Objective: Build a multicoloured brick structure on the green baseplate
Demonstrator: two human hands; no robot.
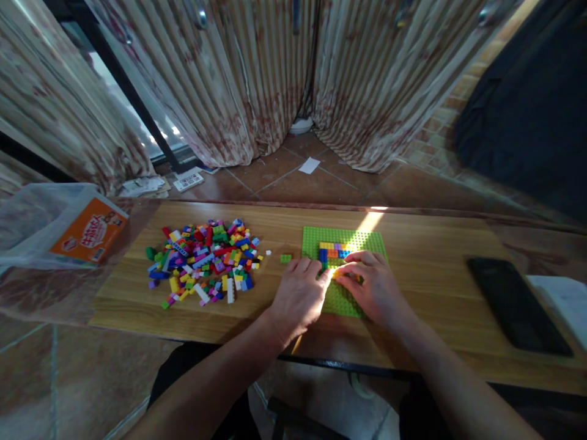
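Note:
On the wooden table lies a bright green studded baseplate (339,305), with a small block of toy bricks (334,253) in yellow, orange, blue and purple built on it. My right hand (373,284) reaches in from the right, thumb and fingers pinched at a yellow brick (337,273) at the near side of the build. From the left, my left hand (300,293) rests over the plate's left edge. Its fingers are bent together, the index fingertip close to the same yellow brick; whatever they grip is hidden. A small lime green brick (285,258) lies just beyond the left knuckles.
A wide heap of loose bricks (206,263) covers the table's left part. Past the left end sits a clear plastic bag (41,214) with an orange label. A black phone-like slab (518,305) and white paper (559,299) lie at the right. Curtains (257,79) hang behind.

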